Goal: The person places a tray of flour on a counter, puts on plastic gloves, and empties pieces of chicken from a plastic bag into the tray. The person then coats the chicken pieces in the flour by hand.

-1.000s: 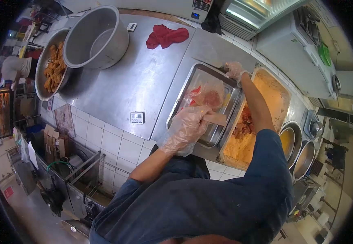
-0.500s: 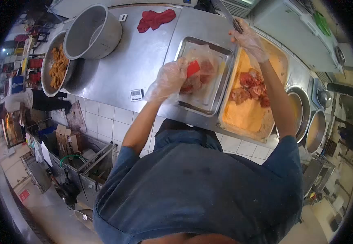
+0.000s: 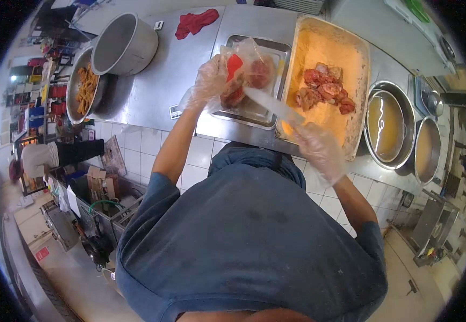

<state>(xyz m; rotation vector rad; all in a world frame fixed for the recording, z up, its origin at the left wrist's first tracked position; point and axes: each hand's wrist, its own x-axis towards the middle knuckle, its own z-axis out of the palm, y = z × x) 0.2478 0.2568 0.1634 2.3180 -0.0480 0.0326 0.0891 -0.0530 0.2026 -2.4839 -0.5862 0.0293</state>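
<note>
My left hand (image 3: 207, 81), in a clear plastic glove, is closed on a clear plastic bag (image 3: 261, 71) of raw meat with a red piece (image 3: 233, 65) at its top. Beneath the bag is a shallow metal tray (image 3: 282, 53). My right hand (image 3: 321, 153), gloved too, grips a knife (image 3: 270, 104) by its handle. The blade points left across the tray, its tip close to the bag; whether it touches, I cannot tell. Pieces of raw meat (image 3: 327, 86) lie on orange powder in the large tray (image 3: 365, 59) to the right.
Bowls of yellowish liquid (image 3: 387, 127) and pale liquid (image 3: 425, 150) stand right. On the left are a deep pot (image 3: 136, 53) and a bowl of fried pieces (image 3: 87, 88). A red cloth (image 3: 196, 23) and a timer (image 3: 175, 112) lie on the steel table. Another person (image 3: 39, 158) is far left.
My right hand has brought the knife down from above the powder tray to the bag, near the table's front edge. My left hand still holds the bag. The camera view has shifted.
</note>
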